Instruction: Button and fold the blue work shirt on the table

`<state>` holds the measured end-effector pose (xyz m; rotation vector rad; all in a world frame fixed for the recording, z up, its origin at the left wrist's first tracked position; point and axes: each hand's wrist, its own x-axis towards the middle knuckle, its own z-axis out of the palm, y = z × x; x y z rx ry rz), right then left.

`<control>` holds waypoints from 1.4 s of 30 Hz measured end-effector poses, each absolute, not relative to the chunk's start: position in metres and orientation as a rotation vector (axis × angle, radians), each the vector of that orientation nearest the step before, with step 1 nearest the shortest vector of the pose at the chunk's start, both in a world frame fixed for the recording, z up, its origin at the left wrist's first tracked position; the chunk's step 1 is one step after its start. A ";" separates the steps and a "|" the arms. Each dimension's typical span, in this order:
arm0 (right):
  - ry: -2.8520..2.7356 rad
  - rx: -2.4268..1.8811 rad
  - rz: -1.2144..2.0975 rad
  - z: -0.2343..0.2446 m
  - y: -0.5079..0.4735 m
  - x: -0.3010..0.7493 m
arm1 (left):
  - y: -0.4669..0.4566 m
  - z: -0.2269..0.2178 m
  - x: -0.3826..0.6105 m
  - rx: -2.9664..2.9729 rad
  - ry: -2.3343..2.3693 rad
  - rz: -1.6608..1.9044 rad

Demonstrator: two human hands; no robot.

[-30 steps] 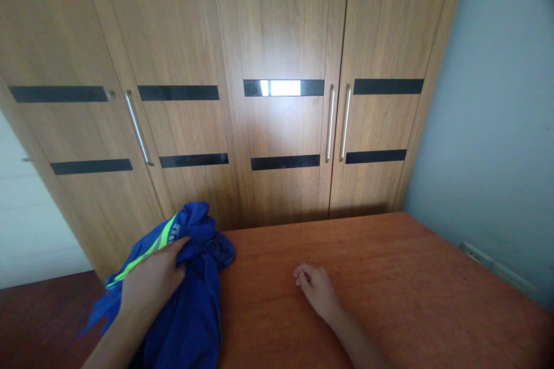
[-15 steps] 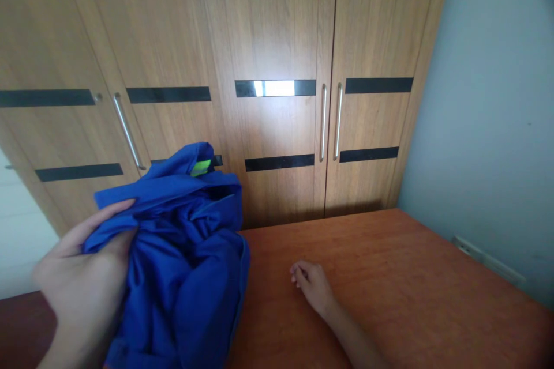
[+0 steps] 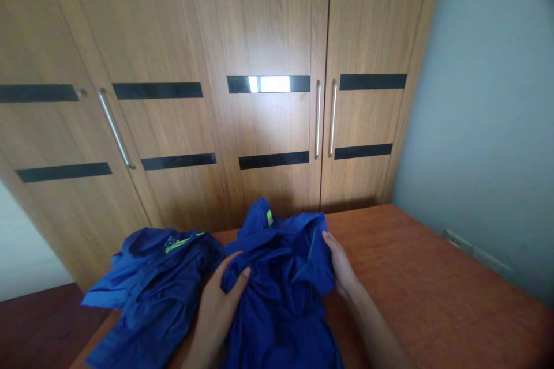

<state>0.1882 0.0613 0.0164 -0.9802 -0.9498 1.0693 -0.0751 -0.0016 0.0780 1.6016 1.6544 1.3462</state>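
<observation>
A crumpled bright blue garment (image 3: pixel 281 300) with a small lime-green patch hangs between my hands over the table; its exact kind cannot be made out. My left hand (image 3: pixel 220 300) pinches its left side between thumb and fingers. On the right edge, my right hand (image 3: pixel 340 262) grips the cloth, with most of its fingers hidden behind the fabric. Just left of my left hand lies a second, darker blue garment (image 3: pixel 160 294), heaped and wrinkled, with lime-green stripes and small pale lettering.
The reddish-brown wooden table (image 3: pixel 415 277) reaches back to a wooden wardrobe (image 3: pixel 268 127) with black strips and metal handles. A pale wall (image 3: pixel 485 115) with a socket strip (image 3: pixel 474 251) borders the table on the right. Dark floor (image 3: pixel 38 323) shows at lower left.
The bright blue garment has moved right and lower with my left hand. My right hand, earlier curled over the table, has taken hold of its right edge. The darker garment has come into view.
</observation>
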 end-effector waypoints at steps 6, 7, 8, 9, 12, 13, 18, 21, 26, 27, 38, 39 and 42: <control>-1.015 -1.023 1.047 0.004 0.068 0.191 | -0.001 0.061 -0.088 1.952 1.715 1.096; -1.058 -1.055 0.995 0.002 0.070 0.193 | 0.000 0.067 -0.093 1.995 1.750 1.102; -1.095 -1.088 0.944 0.000 0.072 0.194 | 0.002 0.074 -0.096 2.037 1.779 1.110; -1.123 -1.115 0.900 -0.002 0.073 0.196 | 0.003 0.080 -0.099 2.076 1.803 1.125; -1.152 -1.157 0.831 -0.005 0.077 0.203 | 0.009 0.097 -0.100 2.214 1.830 1.207; -1.157 -1.165 0.812 -0.006 0.077 0.204 | 0.010 0.103 -0.098 2.267 1.832 1.228; -1.179 -1.176 0.746 -0.004 0.076 0.206 | 0.018 0.125 -0.073 2.619 1.742 0.907; -1.188 -1.173 0.714 -0.003 0.075 0.206 | 0.025 0.132 -0.056 2.680 1.826 0.563; -1.191 -1.180 0.680 -0.004 0.075 0.208 | 0.039 0.130 -0.041 2.681 1.952 0.102; -1.189 -1.181 0.677 -0.003 0.075 0.208 | 0.042 0.128 -0.040 2.685 1.949 0.041; -1.178 -1.239 0.639 -0.001 0.074 0.206 | 0.062 0.126 -0.053 2.640 2.064 0.049; -1.184 -1.243 0.634 -0.002 0.074 0.206 | 0.063 0.130 -0.056 2.638 2.077 0.072; -1.214 -1.257 0.603 -0.001 0.074 0.207 | 0.064 0.143 -0.066 2.638 2.151 0.189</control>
